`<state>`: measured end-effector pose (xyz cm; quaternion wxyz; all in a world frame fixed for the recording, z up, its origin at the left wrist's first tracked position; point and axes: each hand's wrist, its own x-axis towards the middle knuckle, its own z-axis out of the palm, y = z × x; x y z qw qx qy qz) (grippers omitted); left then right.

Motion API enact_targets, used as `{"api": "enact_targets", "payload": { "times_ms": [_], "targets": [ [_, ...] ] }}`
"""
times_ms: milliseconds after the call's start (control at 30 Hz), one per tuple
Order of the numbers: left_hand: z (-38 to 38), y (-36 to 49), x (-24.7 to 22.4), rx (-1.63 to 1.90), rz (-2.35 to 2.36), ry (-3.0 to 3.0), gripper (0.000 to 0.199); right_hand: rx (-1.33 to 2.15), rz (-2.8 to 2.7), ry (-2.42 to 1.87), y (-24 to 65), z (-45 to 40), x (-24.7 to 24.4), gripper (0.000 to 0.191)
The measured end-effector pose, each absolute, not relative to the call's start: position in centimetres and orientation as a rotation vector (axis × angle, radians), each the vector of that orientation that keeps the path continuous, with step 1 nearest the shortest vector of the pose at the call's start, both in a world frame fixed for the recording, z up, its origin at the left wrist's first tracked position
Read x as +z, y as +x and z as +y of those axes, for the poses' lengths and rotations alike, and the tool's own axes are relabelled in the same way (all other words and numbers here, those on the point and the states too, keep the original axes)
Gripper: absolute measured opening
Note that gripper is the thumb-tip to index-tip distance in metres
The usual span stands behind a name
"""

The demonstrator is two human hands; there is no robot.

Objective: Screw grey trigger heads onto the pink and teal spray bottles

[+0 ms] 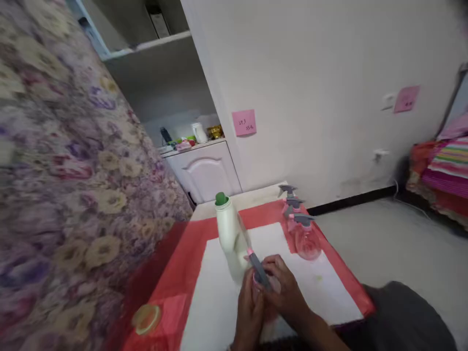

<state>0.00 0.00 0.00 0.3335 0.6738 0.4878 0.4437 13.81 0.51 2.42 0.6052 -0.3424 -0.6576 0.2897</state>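
Head view: you are bringing both hands together over the near part of the table, and they are grasping one small spray bottle between them. Your left hand point(248, 304) is curling around it just below the grey spray head point(260, 272), and your right hand point(287, 287) is closing on it from the other side, its fingers bending beside that head. The spray head is tilting away from you, its pink nozzle point(250, 251) pointing toward the large pale bottle point(227, 226), which is standing just beyond your hands with a green piece point(221, 198) showing at its mouth. Your fingers are hiding most of the held bottle's body, so you cannot tell its contents. Beyond your right hand, more spray bottles point(307, 243) are standing in a row. Beneath your hands a white sheet point(208, 297) is covering part of a red cloth point(179, 263); well left of them, a round yellowish object point(146, 319) is resting.
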Motion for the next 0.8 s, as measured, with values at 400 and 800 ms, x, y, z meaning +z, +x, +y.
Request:
{"api": "enact_targets", "payload": {
  "times_ms": [400, 800],
  "targets": [
    [-0.7, 0.3, 0.6, 1.170, 1.240, 1.643, 0.059, 0.653, -1.673, -0.885, 14.4, 0.5, 3.9, 0.027],
    [-0.7, 0.8, 2.1, 1.177, 1.158, 1.583, 0.045, 0.688, -1.662, -1.025, 14.2, 0.9, 3.7, 0.021]
  ]
}}
